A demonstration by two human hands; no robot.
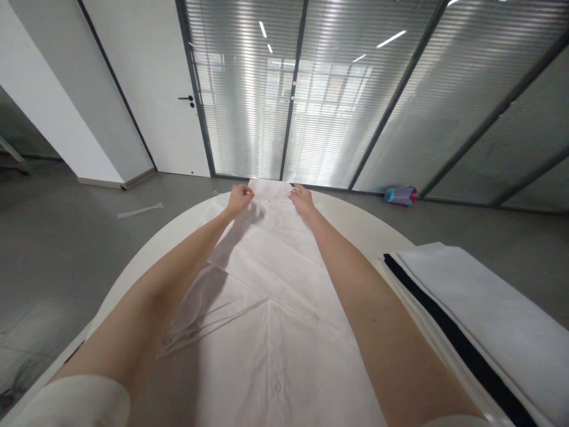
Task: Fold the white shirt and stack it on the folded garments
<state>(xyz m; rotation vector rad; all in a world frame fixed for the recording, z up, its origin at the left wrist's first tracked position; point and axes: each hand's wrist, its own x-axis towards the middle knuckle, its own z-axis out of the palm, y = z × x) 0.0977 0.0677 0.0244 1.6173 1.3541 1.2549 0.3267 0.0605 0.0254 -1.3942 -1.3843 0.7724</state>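
Note:
A white button-up shirt (271, 279) lies flat and lengthwise on a white table (355, 222), its collar at the far end. Both my arms stretch out over it. My left hand (240, 198) pinches the left side of the collar (269, 188), fingers closed on the cloth. My right hand (302, 198) rests on the right side of the collar, fingers curled onto the fabric. A sleeve is folded in across the shirt's left side.
A stack of folded white cloth with a black layer (466, 320) sits on the table at my right. Beyond the table are grey floor, a glass wall with blinds, a white door (155, 89), and a blue and pink object (400, 195) on the floor.

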